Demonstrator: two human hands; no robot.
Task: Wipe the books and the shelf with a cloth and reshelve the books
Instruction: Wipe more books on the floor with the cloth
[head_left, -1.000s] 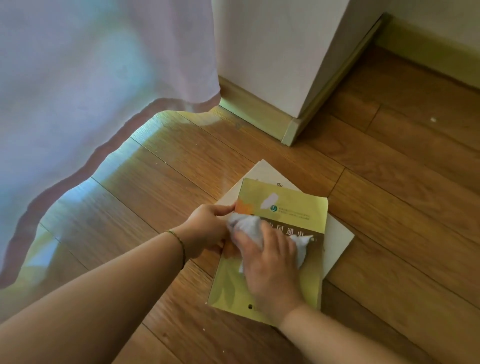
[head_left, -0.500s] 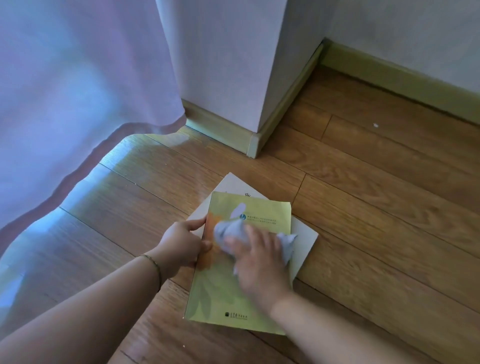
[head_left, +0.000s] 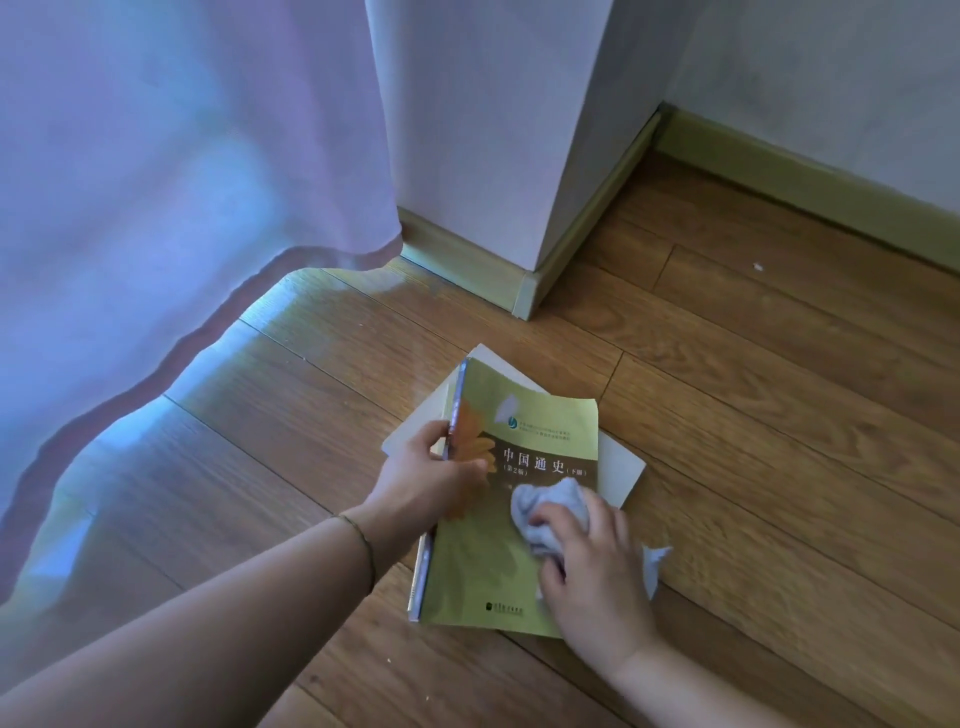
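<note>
A green book (head_left: 488, 566) with Chinese title lettering lies on top of a pale flat book (head_left: 621, 470) on the wooden floor. My left hand (head_left: 423, 480) grips the green book's spine edge and tilts that side up slightly. My right hand (head_left: 589, 571) presses a crumpled pale blue cloth (head_left: 550, 512) onto the cover's right half, below the title. A tail of the cloth sticks out past my right hand onto the floor. No shelf is in view.
A light curtain (head_left: 171, 182) hangs at the left, its hem touching the floor. A white wall corner (head_left: 498, 135) with a pale skirting board (head_left: 524, 293) stands just behind the books. Wooden floor (head_left: 779, 415) stretches to the right and front.
My right hand with the cloth has slid from the upper middle of the cover down to its right side. My left hand has taken the spine edge and lifted it a little.
</note>
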